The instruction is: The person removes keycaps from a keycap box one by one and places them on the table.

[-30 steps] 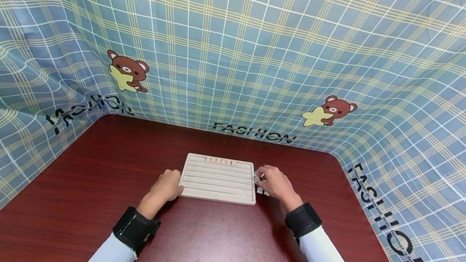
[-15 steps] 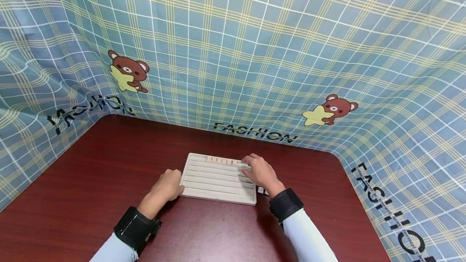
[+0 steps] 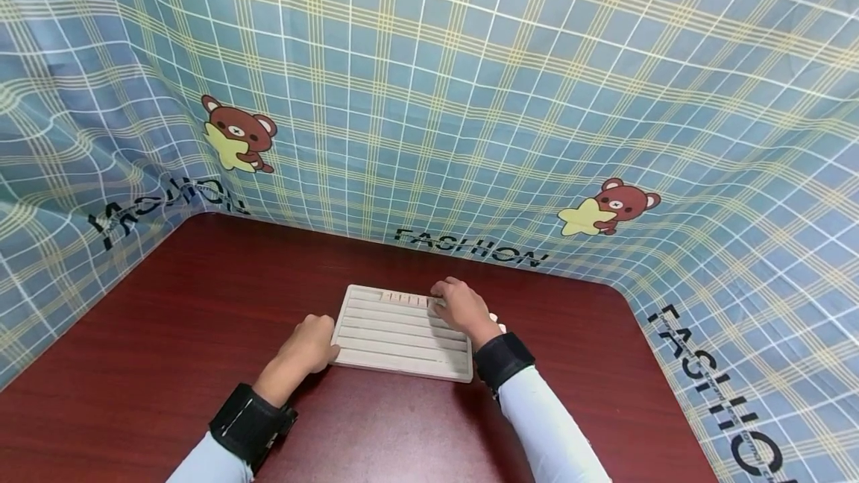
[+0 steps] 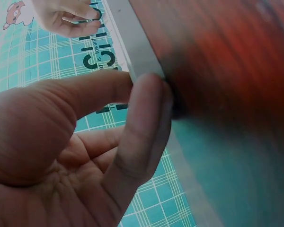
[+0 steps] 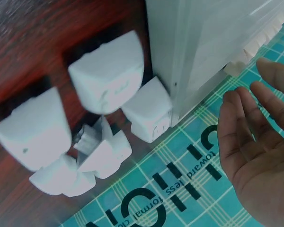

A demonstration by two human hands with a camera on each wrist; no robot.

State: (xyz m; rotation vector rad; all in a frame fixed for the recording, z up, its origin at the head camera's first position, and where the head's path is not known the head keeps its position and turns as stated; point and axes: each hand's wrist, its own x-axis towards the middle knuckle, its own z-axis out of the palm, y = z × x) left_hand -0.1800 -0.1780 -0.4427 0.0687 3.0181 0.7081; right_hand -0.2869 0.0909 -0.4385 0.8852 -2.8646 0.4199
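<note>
A cream ribbed tray point(image 3: 403, 332) lies on the table, with a short row of small pieces point(image 3: 406, 299) in its far groove. My left hand point(image 3: 310, 343) pinches the tray's left edge; in the left wrist view, thumb and fingers point(image 4: 142, 118) meet on that rim. Over the tray's far right part hovers my right hand point(image 3: 463, 309), by the row's right end. Seen from the right wrist, its loosely bent fingers stand apart with nothing held between them, just short of the end piece point(image 5: 234, 69).
Several loose white wedge-shaped pieces point(image 5: 109, 73) with small marks lie beside the tray's right edge, mostly hidden by the right wrist in the head view. The dark red table point(image 3: 235, 282) is backed by a blue plaid curtain point(image 3: 403, 95).
My right hand has moved from the loose pieces right of the tray, left and away from me, to the far groove's right end. The left hand keeps its place on the tray.
</note>
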